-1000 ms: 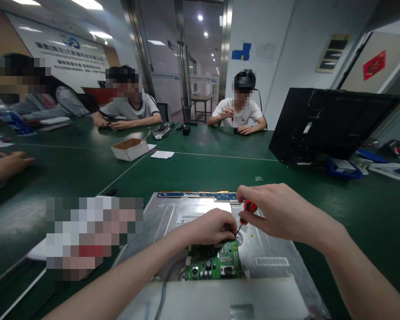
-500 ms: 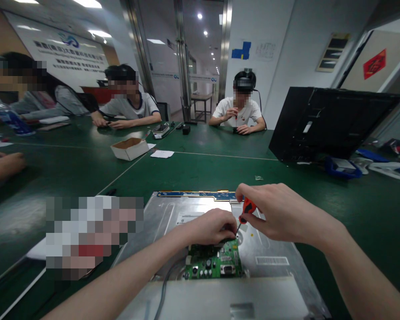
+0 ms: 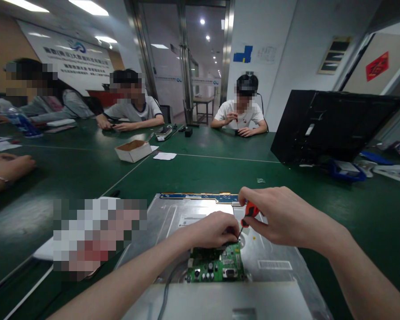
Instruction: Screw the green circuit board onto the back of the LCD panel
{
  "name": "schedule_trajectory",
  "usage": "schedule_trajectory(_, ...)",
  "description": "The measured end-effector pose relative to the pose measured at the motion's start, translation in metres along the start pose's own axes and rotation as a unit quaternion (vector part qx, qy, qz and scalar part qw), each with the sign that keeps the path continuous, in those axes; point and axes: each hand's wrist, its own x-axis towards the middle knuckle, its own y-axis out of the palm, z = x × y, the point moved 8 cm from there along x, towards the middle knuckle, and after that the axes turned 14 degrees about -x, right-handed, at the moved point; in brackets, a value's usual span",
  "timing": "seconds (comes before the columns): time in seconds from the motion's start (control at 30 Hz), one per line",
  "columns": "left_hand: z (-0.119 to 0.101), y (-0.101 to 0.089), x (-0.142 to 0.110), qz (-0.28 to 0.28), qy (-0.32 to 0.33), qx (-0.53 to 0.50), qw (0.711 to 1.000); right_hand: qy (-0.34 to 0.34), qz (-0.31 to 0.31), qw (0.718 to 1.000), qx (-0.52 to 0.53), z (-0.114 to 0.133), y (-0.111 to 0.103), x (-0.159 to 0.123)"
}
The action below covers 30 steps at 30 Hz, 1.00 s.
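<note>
A red and black screwdriver [image 3: 251,210] slants down in the fingers of my right hand [image 3: 283,213], its tip by the upper right corner of a green circuit board [image 3: 216,266]. My left hand [image 3: 213,229] lies over the board's upper edge. Its fingers are curled together right beside the screwdriver's tip, and whatever they pinch is hidden. Beneath both hands lies a silvery metal display panel [image 3: 273,280] with a blue circuit strip [image 3: 193,197] along its far edge. A grey cable [image 3: 166,293] runs down on the board's left.
A small open box [image 3: 133,152] and a paper slip [image 3: 165,156] lie beyond the panel. To the right stands a large black monitor [image 3: 333,129]. A blurred-out item [image 3: 96,235] is on the left. Several other people sit around the green table [image 3: 220,173].
The whole view has shifted slightly right and down. My hands and the screwdriver keep nearly the same place over the board.
</note>
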Motion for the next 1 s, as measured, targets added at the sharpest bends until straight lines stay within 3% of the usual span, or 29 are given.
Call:
schedule_trajectory(0.3, 0.0027, 0.0027, 0.0012, 0.016, 0.004, 0.000, 1.000, 0.018, 0.017, 0.999, -0.035, -0.0047, 0.0018, 0.0036)
schedule_trajectory(1.0, 0.0012, 0.0017, 0.0017, 0.013, 0.003, 0.001, 1.000, -0.006, 0.005, 1.000, 0.015, -0.0008, -0.0004, -0.0008)
